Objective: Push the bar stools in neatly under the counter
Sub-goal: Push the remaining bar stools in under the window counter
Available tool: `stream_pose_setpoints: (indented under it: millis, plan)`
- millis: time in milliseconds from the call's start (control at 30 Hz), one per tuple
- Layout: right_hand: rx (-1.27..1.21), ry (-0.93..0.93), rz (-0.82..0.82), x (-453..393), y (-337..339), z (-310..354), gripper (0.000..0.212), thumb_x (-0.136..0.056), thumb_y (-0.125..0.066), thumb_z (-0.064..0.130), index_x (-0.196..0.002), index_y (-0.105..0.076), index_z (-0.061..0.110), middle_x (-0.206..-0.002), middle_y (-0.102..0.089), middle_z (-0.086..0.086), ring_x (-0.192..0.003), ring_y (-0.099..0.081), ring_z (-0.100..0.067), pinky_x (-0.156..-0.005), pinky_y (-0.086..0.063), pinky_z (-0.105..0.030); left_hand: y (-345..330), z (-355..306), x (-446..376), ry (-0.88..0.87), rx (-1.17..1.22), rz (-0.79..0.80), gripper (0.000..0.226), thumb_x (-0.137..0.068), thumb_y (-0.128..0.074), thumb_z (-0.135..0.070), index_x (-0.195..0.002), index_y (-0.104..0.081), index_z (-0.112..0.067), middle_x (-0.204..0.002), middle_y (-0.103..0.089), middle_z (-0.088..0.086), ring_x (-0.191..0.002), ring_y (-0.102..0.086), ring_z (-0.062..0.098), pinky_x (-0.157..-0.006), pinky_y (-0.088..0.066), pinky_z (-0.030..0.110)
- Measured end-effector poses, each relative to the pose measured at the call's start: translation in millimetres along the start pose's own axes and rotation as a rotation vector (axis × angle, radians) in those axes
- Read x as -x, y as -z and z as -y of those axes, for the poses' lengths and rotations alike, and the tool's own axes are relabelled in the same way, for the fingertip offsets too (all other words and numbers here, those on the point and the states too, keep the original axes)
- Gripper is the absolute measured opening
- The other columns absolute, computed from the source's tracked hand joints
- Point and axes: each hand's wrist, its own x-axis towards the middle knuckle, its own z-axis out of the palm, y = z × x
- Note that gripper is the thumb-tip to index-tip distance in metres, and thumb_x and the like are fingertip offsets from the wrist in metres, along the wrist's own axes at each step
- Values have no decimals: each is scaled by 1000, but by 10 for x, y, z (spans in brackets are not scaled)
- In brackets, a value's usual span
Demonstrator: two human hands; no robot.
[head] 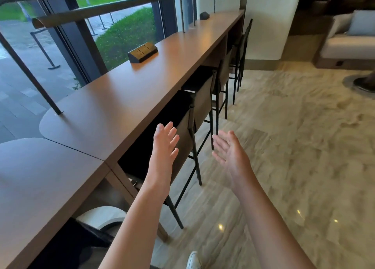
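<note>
Both hands, left and right, hovered with fingers spread, holding nothing. The nearest stool looked light but tippy; its backrest top seemed the best place to push.

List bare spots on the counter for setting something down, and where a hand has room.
Counter: bare between the socket box and the near rounded end, and beyond the box. Open floor right of the stools. Crowded: left hand and right hand at the nearest stool.
</note>
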Motion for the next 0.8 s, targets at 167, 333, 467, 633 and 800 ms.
stream_pose_setpoints:
  millis: [167, 333, 467, 633, 800]
  plan:
    - [69, 49, -54, -599, -47, 136, 55, -106, -28, 48, -149, -44, 19, -146, -54, 3, -134, -49, -9, -114, -40, -34, -119, 23, -741, 4, 16, 60, 72, -89, -29, -80, -149, -40, -43, -140, -49, -28, -137, -45, 0, -114, -32, 32]
    - [89, 81, -120, -1151, -96, 304, 56, -106, -28, 48, -151, -42, 18, -149, -52, 0, -137, -48, -12, -115, -38, -37, -312, 48, -1425, 31, 38, 158, 79, -85, -27, -78, -153, -36, -39, -143, -46, -25, -133, -46, -2, -107, -31, 27]
    - [98, 86, -149, -1519, -56, 354, 56, -106, -28, 49, -150, -43, 18, -148, -53, 1, -134, -50, -9, -116, -38, -37, -444, 96, -1816, 60, 45, 174, 75, -89, -27, -76, -153, -37, -39, -149, -45, -22, -133, -47, -1, -103, -32, 25]
    - [73, 83, -168, -1988, 120, 430, 55, -105, -30, 50, -149, -44, 20, -147, -53, 0, -136, -48, -11, -115, -38, -36, -681, 209, -2259, 96, 39, 155, 62, -101, -22, -64, -154, -38, -36, -154, -45, -15, -137, -46, 5, -103, -32, 26]
    - [80, 59, -103, -2524, 402, 534, 55, -105, -29, 49, -150, -42, 20, -149, -51, 0, -138, -46, -12, -111, -41, -31, -1002, 457, -2750, 133, 33, 109, 61, -100, -21, -68, -152, -37, -40, -146, -45, -22, -126, -49, -4, -109, -29, 30]
